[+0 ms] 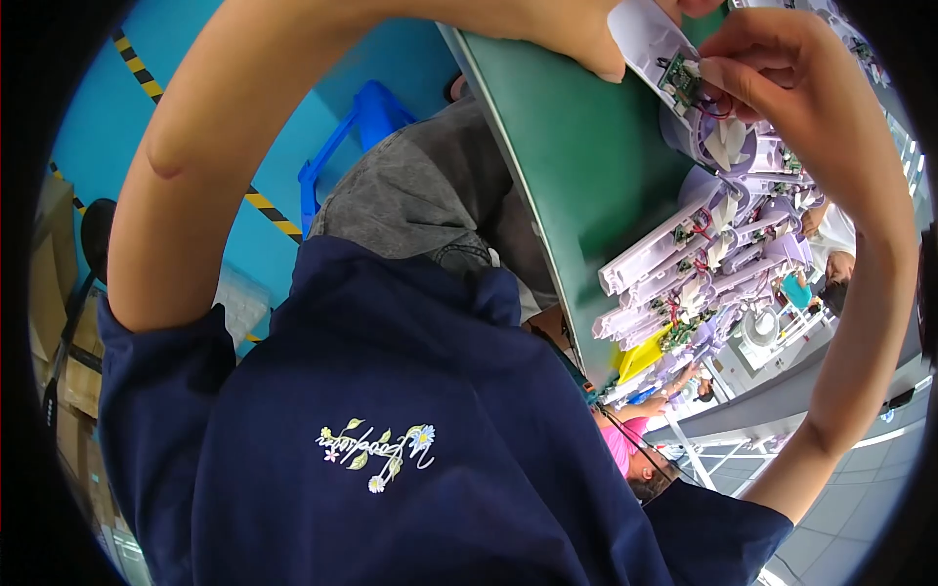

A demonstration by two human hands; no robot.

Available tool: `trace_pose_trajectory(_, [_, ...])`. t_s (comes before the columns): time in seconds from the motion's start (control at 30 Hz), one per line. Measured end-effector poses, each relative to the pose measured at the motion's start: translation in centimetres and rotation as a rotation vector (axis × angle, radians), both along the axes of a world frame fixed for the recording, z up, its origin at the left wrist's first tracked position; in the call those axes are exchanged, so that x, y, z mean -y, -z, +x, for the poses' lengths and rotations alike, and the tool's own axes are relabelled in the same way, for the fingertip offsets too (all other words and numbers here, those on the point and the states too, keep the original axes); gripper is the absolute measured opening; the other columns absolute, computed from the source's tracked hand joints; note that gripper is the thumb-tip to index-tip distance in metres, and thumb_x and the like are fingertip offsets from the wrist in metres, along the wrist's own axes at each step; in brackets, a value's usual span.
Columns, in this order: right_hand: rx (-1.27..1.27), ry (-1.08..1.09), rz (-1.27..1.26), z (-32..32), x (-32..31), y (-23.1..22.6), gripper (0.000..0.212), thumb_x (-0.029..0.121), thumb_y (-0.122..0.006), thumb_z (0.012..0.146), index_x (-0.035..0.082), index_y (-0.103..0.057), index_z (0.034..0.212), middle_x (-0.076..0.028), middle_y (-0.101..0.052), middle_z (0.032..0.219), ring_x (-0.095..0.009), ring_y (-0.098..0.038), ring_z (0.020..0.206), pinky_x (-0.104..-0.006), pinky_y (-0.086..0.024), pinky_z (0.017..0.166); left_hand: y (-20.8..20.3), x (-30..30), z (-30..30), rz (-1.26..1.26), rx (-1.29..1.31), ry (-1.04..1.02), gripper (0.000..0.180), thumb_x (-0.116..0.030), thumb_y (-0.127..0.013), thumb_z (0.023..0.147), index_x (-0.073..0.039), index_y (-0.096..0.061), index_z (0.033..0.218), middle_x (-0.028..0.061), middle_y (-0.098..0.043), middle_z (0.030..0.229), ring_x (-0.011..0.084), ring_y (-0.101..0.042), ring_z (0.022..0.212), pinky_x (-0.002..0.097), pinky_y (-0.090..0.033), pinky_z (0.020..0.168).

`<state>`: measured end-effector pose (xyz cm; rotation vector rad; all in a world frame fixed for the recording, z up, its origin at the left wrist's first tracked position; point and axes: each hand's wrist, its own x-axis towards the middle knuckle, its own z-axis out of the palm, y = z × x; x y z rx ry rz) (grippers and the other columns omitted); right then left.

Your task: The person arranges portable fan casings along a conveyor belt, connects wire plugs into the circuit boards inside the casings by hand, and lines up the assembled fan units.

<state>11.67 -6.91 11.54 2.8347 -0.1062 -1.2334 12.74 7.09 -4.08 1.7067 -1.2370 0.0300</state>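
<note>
My left hand is closed around a pale lavender plastic housing, its thumb at the near side. Inside that open shell sits a small green circuit board, with red and black wires running off it. My right hand pinches at the board's edge, thumb and forefinger together on what looks like a small white connector. The fingertips partly cover it. Just below the wires, a white pointed piece stands in a rounded lavender part.
Several similar lavender housings with boards and wires lie in a row along the green table. A yellow piece lies past them. Other people work farther along, one in a pink top. A blue stool stands on the floor at left.
</note>
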Motion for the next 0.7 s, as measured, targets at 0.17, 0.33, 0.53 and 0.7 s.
trace_pose_trajectory(0.17, [-0.034, 0.150, -0.001, 0.6, 1.2, 0.5, 0.011, 0.004, -0.073, 0.091, -0.007, -0.073, 0.089, -0.011, -0.075, 0.072, -0.013, -0.073, 0.067, -0.0267, -0.057, 0.063, 0.1, 0.0, 0.2, -0.017, 0.024, 0.011, 0.040, -0.014, -0.077, 0.077, -0.005, -0.056, 0.110, 0.0155, -0.071, 0.103, 0.0355, -0.066, 0.100, 0.0403, -0.042, 0.101])
trace_pose_trajectory(0.33, [-0.045, 0.006, -0.007, 0.5, 1.8, 0.5, 0.012, 0.005, -0.073, 0.091, -0.007, -0.072, 0.089, -0.011, -0.076, 0.077, -0.014, -0.075, 0.072, -0.0269, -0.058, 0.067, 0.5, 0.1, 0.1, -0.044, 0.040, 0.016, 0.041, -0.015, -0.078, 0.077, -0.005, -0.056, 0.110, 0.0155, -0.071, 0.103, 0.0347, -0.066, 0.102, 0.0403, -0.041, 0.102])
trace_pose_trajectory(0.53, [-0.017, -0.074, 0.016, 0.2, 1.4, 0.5, 0.012, 0.006, -0.071, 0.091, -0.006, -0.072, 0.089, -0.011, -0.076, 0.077, -0.015, -0.074, 0.070, -0.0286, -0.057, 0.067, 0.2, -0.2, 0.1, 0.012, 0.026, 0.019, 0.042, -0.015, -0.079, 0.077, -0.005, -0.055, 0.111, 0.0148, -0.070, 0.104, 0.0343, -0.066, 0.101, 0.0405, -0.041, 0.102])
trace_pose_trajectory(0.7, [0.047, -0.094, -0.029, -0.1, 1.4, -0.4, 0.011, 0.005, -0.069, 0.088, -0.005, -0.073, 0.091, -0.014, -0.075, 0.077, -0.021, -0.075, 0.073, -0.0328, -0.057, 0.069, -1.1, -0.3, 0.6, 0.006, 0.077, 0.030, 0.046, -0.016, -0.080, 0.076, -0.006, -0.053, 0.112, 0.0115, -0.069, 0.105, 0.0309, -0.065, 0.101, 0.0395, -0.038, 0.104])
